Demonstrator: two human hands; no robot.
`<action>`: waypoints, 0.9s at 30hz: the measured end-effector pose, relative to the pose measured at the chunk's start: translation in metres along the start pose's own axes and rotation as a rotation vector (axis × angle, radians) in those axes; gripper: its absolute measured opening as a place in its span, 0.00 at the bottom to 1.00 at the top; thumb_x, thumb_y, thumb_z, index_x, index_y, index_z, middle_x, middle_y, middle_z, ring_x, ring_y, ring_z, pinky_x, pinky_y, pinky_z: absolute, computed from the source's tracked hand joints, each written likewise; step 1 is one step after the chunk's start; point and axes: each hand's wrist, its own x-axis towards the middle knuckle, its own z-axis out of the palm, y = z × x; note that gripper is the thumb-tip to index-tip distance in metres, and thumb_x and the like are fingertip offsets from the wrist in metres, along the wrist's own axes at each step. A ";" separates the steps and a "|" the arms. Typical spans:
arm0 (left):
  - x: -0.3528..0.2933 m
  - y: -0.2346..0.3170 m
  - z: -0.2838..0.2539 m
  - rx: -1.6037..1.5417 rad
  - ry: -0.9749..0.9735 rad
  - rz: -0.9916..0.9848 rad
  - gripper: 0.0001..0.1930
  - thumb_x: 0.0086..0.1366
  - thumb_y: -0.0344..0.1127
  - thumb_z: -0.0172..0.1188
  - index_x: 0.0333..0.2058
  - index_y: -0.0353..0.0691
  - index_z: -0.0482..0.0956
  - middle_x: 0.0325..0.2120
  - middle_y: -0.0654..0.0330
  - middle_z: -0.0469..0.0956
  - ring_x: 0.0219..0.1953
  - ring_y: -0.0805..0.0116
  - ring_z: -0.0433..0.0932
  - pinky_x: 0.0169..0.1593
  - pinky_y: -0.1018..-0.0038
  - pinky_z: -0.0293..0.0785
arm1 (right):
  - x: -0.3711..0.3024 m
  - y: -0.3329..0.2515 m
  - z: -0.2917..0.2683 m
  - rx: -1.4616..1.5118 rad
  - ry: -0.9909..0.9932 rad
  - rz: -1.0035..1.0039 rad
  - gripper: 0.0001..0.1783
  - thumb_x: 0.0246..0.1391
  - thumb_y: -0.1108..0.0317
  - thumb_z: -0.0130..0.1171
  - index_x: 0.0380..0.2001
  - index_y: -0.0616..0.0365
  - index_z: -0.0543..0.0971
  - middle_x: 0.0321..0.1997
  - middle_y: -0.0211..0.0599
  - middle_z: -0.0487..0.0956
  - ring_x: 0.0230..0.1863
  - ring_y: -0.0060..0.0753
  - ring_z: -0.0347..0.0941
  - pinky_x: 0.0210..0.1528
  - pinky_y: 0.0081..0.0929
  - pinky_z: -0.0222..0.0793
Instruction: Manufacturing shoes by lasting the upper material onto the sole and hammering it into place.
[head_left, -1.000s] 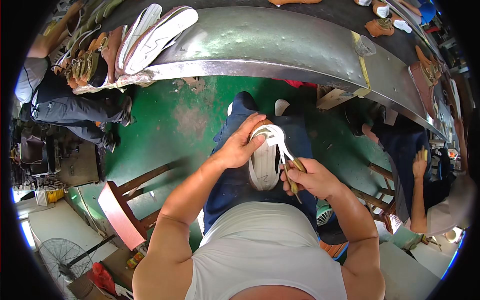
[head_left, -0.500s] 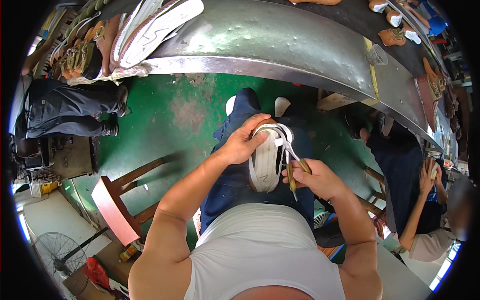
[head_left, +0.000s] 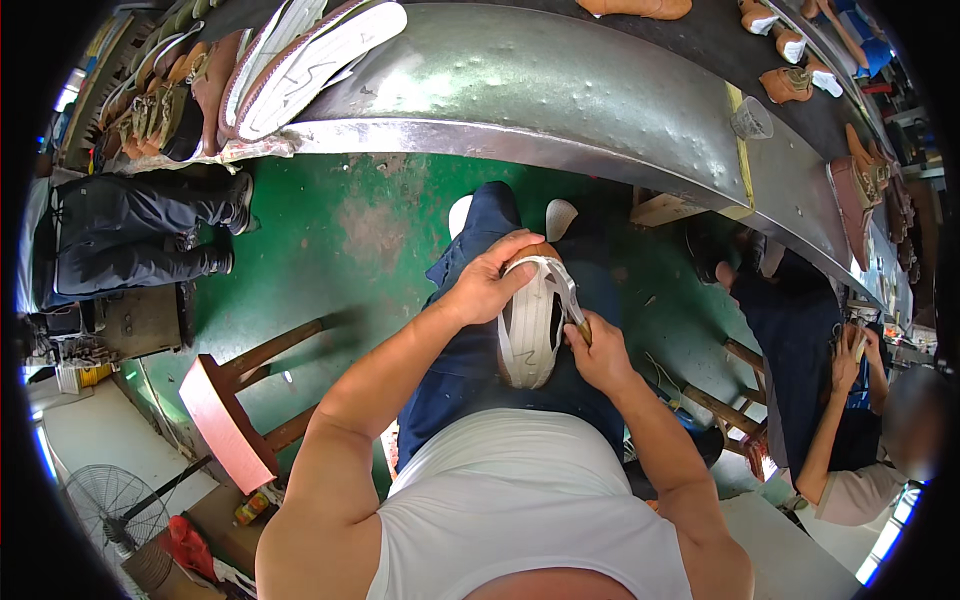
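Note:
Sole up on my lap lies a shoe [head_left: 530, 345] with a pale, ribbed underside and a dark mark near its near end. My left hand [head_left: 490, 280] is closed around its far end, thumb on the underside and fingers over the brown upper [head_left: 541, 250]. A white strip rims that end. My right hand [head_left: 603, 355] closes around the yellowish handles of metal pincers [head_left: 570, 297]. Their head lies along the shoe's right edge; what the jaws grip is too small to make out.
Ahead runs a metal-edged bench [head_left: 520, 70] with large white soles [head_left: 320, 70] and brown shoes [head_left: 215, 90] at left, plus a clear cup [head_left: 752, 118] at right. A wooden stool [head_left: 235, 420] and fan [head_left: 120, 520] stand left. Co-workers sit on both sides.
The pincers' spread handles have come together in my right hand, which has moved slightly left and turned against the shoe's edge. My left hand keeps its hold.

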 end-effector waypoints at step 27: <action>-0.052 -0.008 0.029 -0.020 0.002 -0.340 0.39 0.56 0.20 0.45 0.70 0.38 0.55 0.59 0.46 0.71 0.61 0.61 0.71 0.64 0.71 0.63 | 0.005 0.002 -0.002 -0.047 0.011 0.354 0.27 0.46 0.59 0.68 0.43 0.67 0.72 0.39 0.58 0.81 0.43 0.59 0.79 0.47 0.44 0.73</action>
